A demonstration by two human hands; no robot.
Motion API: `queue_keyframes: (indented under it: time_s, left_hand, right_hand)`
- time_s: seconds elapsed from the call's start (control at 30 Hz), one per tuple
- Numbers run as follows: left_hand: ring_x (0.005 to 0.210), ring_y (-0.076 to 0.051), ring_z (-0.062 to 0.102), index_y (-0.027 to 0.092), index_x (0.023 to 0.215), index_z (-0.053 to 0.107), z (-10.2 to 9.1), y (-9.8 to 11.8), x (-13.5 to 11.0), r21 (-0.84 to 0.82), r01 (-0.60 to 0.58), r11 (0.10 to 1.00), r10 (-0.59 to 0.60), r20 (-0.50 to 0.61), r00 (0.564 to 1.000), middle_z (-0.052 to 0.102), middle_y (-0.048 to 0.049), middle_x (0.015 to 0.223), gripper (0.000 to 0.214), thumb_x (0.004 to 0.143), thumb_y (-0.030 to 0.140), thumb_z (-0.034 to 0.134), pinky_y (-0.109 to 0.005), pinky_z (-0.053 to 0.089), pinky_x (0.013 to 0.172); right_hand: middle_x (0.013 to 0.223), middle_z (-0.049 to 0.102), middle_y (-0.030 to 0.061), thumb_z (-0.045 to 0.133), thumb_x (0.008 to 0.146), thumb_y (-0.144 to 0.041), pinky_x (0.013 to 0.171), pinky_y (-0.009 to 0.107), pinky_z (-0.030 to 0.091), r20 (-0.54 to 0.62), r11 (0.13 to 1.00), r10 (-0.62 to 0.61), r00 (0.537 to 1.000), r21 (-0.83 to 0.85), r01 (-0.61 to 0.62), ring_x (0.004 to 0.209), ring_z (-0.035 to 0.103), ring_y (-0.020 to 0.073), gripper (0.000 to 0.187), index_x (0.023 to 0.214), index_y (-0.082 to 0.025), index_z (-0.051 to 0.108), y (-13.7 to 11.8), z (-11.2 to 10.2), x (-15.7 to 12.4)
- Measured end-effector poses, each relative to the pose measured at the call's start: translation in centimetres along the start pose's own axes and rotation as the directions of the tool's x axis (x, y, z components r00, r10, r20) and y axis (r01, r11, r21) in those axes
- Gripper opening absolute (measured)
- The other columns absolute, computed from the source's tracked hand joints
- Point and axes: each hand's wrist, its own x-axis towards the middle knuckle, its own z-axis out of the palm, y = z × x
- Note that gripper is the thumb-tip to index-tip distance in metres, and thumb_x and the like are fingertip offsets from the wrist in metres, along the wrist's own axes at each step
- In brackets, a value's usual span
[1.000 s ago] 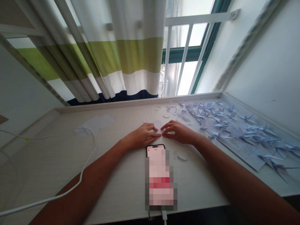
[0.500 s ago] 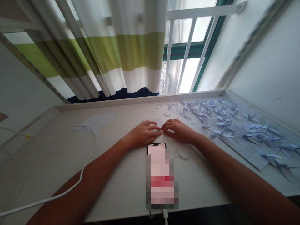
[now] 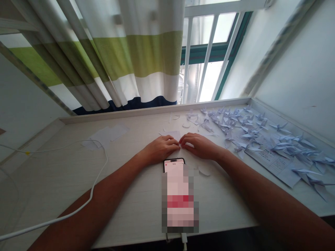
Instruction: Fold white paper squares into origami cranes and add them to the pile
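Head view. Left hand point(image 3: 162, 148) and right hand point(image 3: 197, 144) face each other at the middle of the tabletop point(image 3: 131, 209), fingertips nearly meeting. Fingers of both are curled, with only a small gap toward the thumbs; whether a small piece is pinched there, I cannot tell — the tips hide it. A flat piece of white paper point(image 3: 175, 134) lies just beyond the fingertips, partly behind the left hand; contact with the fingers is unclear.

Step in hand, as judged: close two-handed fingertip work on paper, low against the surface. The next move seems to call for light, even pressure and both hands kept near each other.

Containers: no box or tray noted. The folded paper pieces point(image 3: 231, 120) lie loose in a wide cluster on the right, many with pointed ends, some resting on a printed sheet point(image 3: 274, 165). A raised rim point(image 3: 131, 111) bounds the far side of the surface.

Nearby: a phone point(image 3: 178, 188) lies just on the near side of the hands, its screen mostly blurred out, a plug point(image 3: 184, 238) at its lower end. A curved paper strip point(image 3: 204, 172) sits to its right; flat paper sheets point(image 3: 116, 132) overlap at far left — a white cable point(image 3: 98, 178) loops on that side.
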Motion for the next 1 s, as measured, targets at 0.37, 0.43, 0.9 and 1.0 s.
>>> queue_keyframes:
  time_s: [0.37, 0.43, 0.9, 1.0]
  left_hand:
    - [0.111, -0.023, 0.062, 0.016, 0.116, 0.069, 0.28, -0.28, 0.24, -0.020, -0.030, 0.999, 0.030, 0.020, 0.999, 0.073, -0.0097, 0.117, 0.026, 0.101, 0.013, 0.048, -0.037, 0.052, 0.099]
    - [0.111, -0.023, 0.063, 0.015, 0.116, 0.070, 0.30, -0.28, 0.23, -0.028, -0.028, 0.999, 0.029, 0.012, 1.000, 0.073, -0.0103, 0.117, 0.026, 0.101, 0.013, 0.049, -0.038, 0.053, 0.100]
    - [0.113, -0.021, 0.065, 0.019, 0.117, 0.072, 0.44, 0.25, -0.30, -0.141, 0.057, 0.988, -0.068, -0.069, 0.995, 0.073, -0.0101, 0.118, 0.028, 0.104, 0.019, 0.047, -0.038, 0.055, 0.101]
    - [0.113, -0.021, 0.065, 0.019, 0.116, 0.072, 0.37, 0.22, -0.11, -0.126, 0.050, 0.991, -0.057, -0.054, 0.997, 0.073, -0.0100, 0.116, 0.029, 0.104, 0.020, 0.046, -0.037, 0.055, 0.100]
  right_hand:
    - [0.104, 0.073, 0.0106, 0.052, 0.100, -0.018, 0.092, 0.043, 0.050, -0.038, 0.998, 0.012, 0.999, -0.067, -0.014, 0.097, 0.066, 0.0253, 0.016, 0.097, -0.018, 0.068, -0.05, 0.64, 0.29]
    - [0.105, 0.073, 0.0107, 0.052, 0.099, -0.018, 0.092, 0.042, 0.051, -0.041, 0.999, 0.017, 0.999, -0.051, -0.019, 0.097, 0.067, 0.0249, 0.016, 0.097, -0.018, 0.068, -0.02, 0.61, 0.22]
    - [0.112, 0.076, 0.0060, 0.063, 0.095, -0.022, 0.096, 0.041, 0.052, -0.022, 0.996, 0.034, 0.999, 0.081, -0.032, 0.100, 0.070, 0.0234, 0.014, 0.098, -0.023, 0.077, 0.40, -0.09, -0.16]
    - [0.110, 0.076, 0.0064, 0.061, 0.096, -0.020, 0.096, 0.041, 0.051, -0.028, 0.997, 0.022, 0.999, 0.075, -0.020, 0.099, 0.070, 0.0232, 0.015, 0.096, -0.022, 0.077, 0.69, 0.13, -0.04]
